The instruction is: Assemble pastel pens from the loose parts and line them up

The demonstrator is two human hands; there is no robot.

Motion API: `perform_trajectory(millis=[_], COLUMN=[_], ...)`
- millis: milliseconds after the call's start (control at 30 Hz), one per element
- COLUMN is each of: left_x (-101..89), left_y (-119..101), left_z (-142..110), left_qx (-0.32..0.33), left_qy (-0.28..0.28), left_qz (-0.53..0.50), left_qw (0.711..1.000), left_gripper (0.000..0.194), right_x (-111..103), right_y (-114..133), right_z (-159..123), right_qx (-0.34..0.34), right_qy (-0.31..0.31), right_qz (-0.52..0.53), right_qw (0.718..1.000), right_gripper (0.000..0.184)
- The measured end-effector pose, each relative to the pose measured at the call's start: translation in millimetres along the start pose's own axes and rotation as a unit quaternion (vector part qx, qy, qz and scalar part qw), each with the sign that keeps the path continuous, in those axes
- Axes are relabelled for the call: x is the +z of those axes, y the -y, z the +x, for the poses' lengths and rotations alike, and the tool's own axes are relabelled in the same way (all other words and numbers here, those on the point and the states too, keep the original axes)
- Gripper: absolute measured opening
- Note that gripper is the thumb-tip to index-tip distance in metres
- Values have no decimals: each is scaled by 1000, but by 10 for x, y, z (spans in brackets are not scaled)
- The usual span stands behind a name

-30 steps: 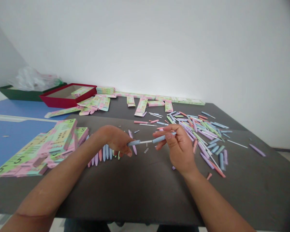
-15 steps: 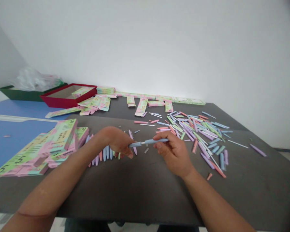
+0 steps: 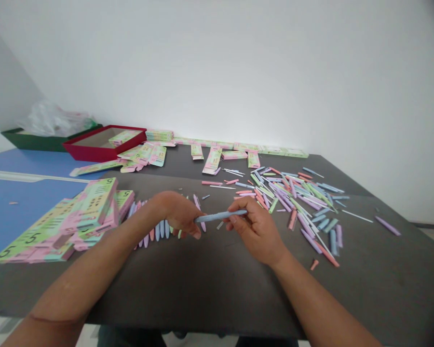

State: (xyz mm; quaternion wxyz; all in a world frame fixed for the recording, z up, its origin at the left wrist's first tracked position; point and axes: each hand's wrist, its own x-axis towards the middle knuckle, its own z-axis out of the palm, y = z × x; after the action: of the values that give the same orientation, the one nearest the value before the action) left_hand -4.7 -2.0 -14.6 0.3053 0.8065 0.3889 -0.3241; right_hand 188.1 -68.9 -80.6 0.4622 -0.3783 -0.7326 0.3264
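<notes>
A light blue pen (image 3: 217,216) is held level between my hands, its two barrel parts meeting with no gap that I can see. My left hand (image 3: 181,214) is closed around its left end, which the fingers partly hide. The thumb and fingers of my right hand (image 3: 255,229) pinch the right end, with the tip showing past them. Just behind the left hand lies a purple pen (image 3: 197,202) on the dark table. A row of pastel pens (image 3: 161,229) lies under and left of my left wrist, partly covered by the forearm.
Loose pen barrels and white refills (image 3: 296,193) spread in a pile at right. Pink and green boxes (image 3: 90,207) are stacked at left. Behind them stand a red tray (image 3: 90,153) and a green tray (image 3: 36,141) with plastic bags. More boxes line the wall.
The two blue pen parts have come together, covering the white refill that showed between them. My right hand has shifted slightly left; my left hand is nearly still.
</notes>
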Motion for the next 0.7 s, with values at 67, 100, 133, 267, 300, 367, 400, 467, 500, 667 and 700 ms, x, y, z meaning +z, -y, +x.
perform_trajectory(millis=[67, 100, 133, 267, 300, 367, 400, 467, 500, 667, 700], left_x=[1, 1, 2, 7, 8, 10, 11, 12, 13, 23, 26], left_y=[-2, -2, -1, 20, 27, 34, 33, 20, 10, -31, -31], left_z=[1, 2, 4, 16, 18, 19, 18, 13, 11, 12, 14], left_qx=[-1, -2, -3, -3, -1, -1, -1, -1, 0, 5, 4], left_qy=[2, 4, 7, 10, 8, 3, -1, -11, -16, -19, -15], left_qz=[3, 2, -1, -14, -15, -11, -6, 12, 22, 32, 26], left_qw=[1000, 1000, 1000, 1000, 1000, 1000, 1000, 1000, 1000, 999, 1000], left_gripper=[33, 33, 32, 31, 30, 31, 31, 34, 35, 34, 33], right_x=[-9, -14, -19, -28, -27, -25, -23, -19, -17, 2, 2], right_y=[-3, -3, -3, 14, 23, 43, 52, 63, 63, 26, 19], right_z=[6, 9, 12, 25, 28, 33, 35, 40, 43, 56, 59], right_qx=[0, 0, 0, 0, 0, 3, 3, 1, -1, 11, 15], right_qy=[4, 6, 8, 17, 16, 10, 7, -3, -8, -32, -30], right_qz=[-2, -6, -10, -33, -43, -71, -89, -125, -140, -178, -176], right_qw=[1000, 1000, 1000, 999, 999, 997, 996, 992, 990, 983, 984], right_gripper=[11, 11, 11, 11, 11, 11, 12, 14, 15, 29, 31])
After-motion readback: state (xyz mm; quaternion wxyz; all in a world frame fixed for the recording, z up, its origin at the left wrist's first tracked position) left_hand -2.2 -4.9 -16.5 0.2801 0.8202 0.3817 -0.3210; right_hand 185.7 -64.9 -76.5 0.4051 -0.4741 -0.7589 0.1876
